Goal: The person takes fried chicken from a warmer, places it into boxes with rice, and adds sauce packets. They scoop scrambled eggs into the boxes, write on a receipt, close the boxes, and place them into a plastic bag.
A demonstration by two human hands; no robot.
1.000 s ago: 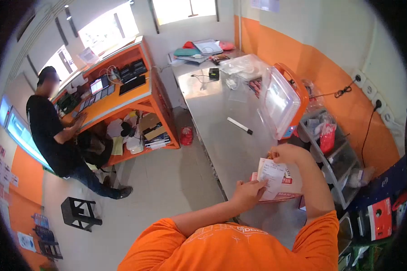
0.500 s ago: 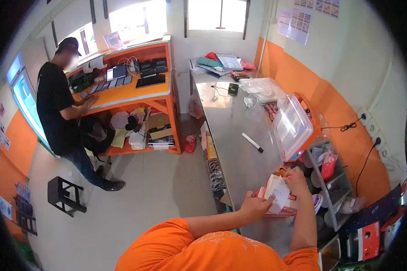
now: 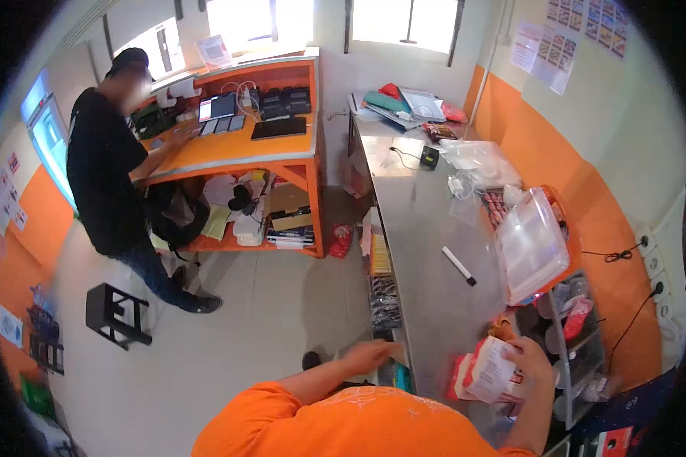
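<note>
My right hand is closed on a printed white paper slip, held against red-and-white packaging at the near end of the steel table. Most of the packaging is hidden behind the slip. Beyond that hand lies a small orange-brown item that I cannot make out. My left hand is at the table's left edge, fingers stretched toward the shelf below, beside a brown cardboard-like piece. Nothing shows in its grasp. Farther up the table is a white marker with a black end.
An orange device with a clear lid stands on the right, above a clear drawer rack. Cables and plastic bags lie farther back. A person in black stands at the orange counter, near a black stool.
My left hand has let go of the slip and moved left to the table edge. My right hand still holds the slip. The view has shifted, and the person's arm moved along the counter.
</note>
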